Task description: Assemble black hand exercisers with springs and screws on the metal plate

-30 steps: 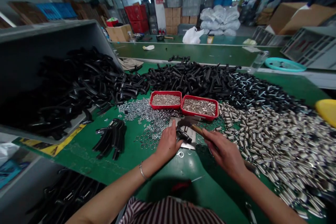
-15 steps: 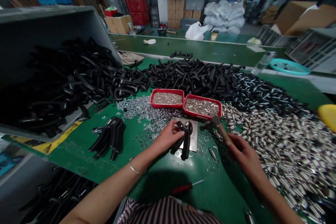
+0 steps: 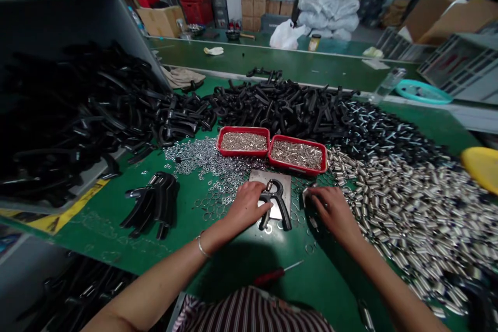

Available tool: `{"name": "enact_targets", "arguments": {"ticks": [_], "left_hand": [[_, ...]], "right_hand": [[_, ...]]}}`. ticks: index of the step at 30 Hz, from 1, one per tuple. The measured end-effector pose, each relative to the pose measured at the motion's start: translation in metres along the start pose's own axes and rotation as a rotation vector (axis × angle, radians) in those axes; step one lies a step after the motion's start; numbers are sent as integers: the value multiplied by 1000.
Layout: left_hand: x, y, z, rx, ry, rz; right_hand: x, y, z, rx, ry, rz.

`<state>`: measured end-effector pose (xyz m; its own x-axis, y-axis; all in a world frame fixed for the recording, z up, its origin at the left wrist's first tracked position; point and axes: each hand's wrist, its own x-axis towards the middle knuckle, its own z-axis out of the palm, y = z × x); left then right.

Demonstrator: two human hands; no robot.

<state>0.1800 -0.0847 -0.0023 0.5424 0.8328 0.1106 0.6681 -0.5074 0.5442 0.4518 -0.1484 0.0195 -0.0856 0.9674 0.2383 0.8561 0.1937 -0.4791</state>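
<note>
My left hand (image 3: 248, 206) grips a black A-shaped handle piece (image 3: 280, 202) by its left side, over a small metal plate (image 3: 286, 181). To the right of the plate, my right hand (image 3: 330, 206) is closed around the hammer (image 3: 307, 195); only part of the head shows and the handle is hidden under the hand. Two red trays (image 3: 243, 153) of small metal parts stand just behind the plate. A red screwdriver (image 3: 270, 276) lies close to my body.
Black handles are stacked (image 3: 153, 202) at the left, near a grey bin (image 3: 136, 41) full of them. Black parts are heaped (image 3: 280, 106) behind the trays. Metal cylinders (image 3: 404, 212) cover the right side, with washers (image 3: 194, 158) left of the trays.
The black handle piece now lies with its legs spread apart over the plate. My right hand has moved left and lower, with the hammer down near the table. The view has shifted slightly.
</note>
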Motion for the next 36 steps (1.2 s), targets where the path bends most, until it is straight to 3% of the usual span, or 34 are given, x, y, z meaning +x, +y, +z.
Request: {"name": "enact_targets", "arguments": {"ticks": [2,5,7,9,13,17,21,25,29,32,34,36], "left_hand": [[14,-5,-16,0,-12,52],[55,-25,-56,90,41,98],[91,-44,-83,267,102,20],[123,-64,-103,456,43,-106],[156,-92,-114,543,-51,-198],[158,-104,-106,574,-59,-193],[159,-109,-100,587,-46,-221],[163,-107,-95,566,15,-226],[167,-106,-99,502,59,-249],[162,-99,-106,308,120,-234],[150,-86,-109,62,177,-227],[129,-69,-107,-221,162,-253]], "right_hand": [[12,2,0,-7,31,13],[21,7,1,19,59,63],[23,6,3,52,62,96],[21,4,6,99,37,109],[1,-1,2,92,-17,94],[-33,8,-7,-40,-19,110],[-57,23,-1,-170,-95,131],[-60,27,13,-255,-128,112],[-52,26,13,-283,-138,85],[-45,30,2,-220,-124,61],[-41,32,-9,-84,-116,78],[-39,30,-21,105,-133,173]]}}
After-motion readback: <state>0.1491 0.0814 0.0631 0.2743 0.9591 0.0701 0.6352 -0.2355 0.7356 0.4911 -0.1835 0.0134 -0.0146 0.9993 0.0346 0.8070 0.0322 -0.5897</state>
